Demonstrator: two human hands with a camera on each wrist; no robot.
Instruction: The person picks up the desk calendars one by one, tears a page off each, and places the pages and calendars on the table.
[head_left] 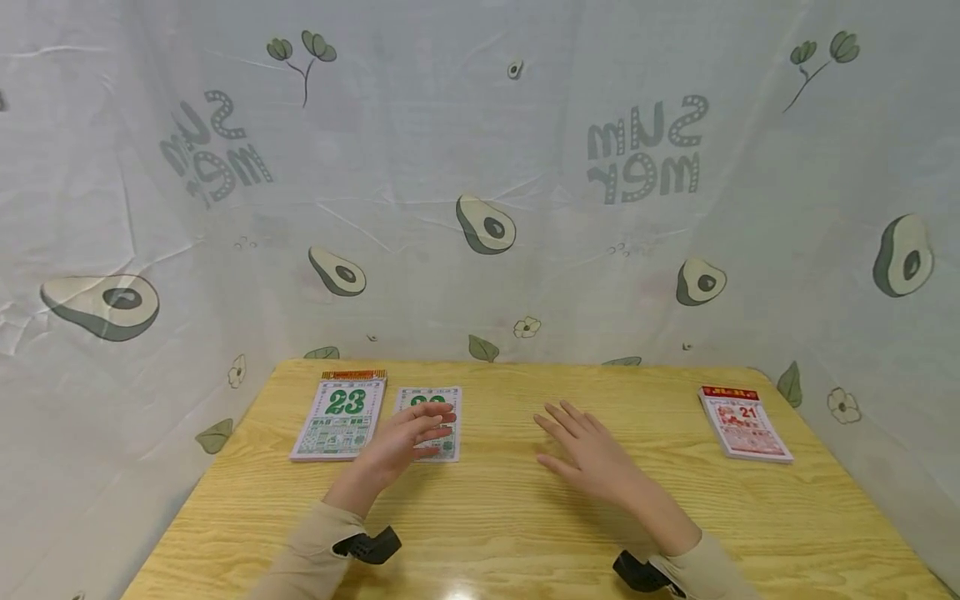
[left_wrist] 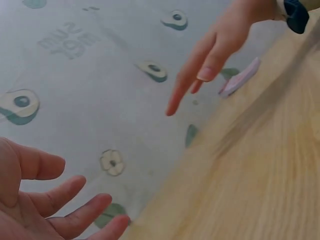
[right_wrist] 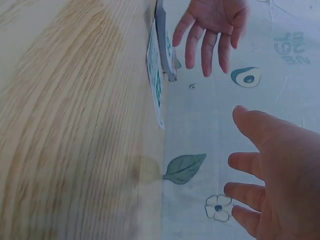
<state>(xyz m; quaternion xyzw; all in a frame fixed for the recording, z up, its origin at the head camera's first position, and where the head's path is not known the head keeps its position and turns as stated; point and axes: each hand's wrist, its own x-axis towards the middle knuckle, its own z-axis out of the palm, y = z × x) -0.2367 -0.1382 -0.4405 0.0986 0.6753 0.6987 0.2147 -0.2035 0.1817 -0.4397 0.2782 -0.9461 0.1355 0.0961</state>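
My left hand (head_left: 406,440) hovers over the table's left middle, fingers spread and slightly bent, holding nothing. Behind it lies a loose calendar sheet (head_left: 450,402) with green print, its number partly covered by my fingers. Left of that sheet is a thick tear-off calendar (head_left: 341,421) reading 23 in green, with an orange and black top strip. My right hand (head_left: 592,454) hangs above the table right of the middle, fingers loosely extended and nothing in them. Farther right rests a smaller tear-off calendar (head_left: 750,429) with a red top and the number 21.
The light wooden table (head_left: 510,517) is enclosed at the back and sides by a pale curtain (head_left: 420,150) printed with avocados, leaves and flowers. A black wrist device (head_left: 369,547) is on the left forearm, and another black device (head_left: 641,573) on the right.
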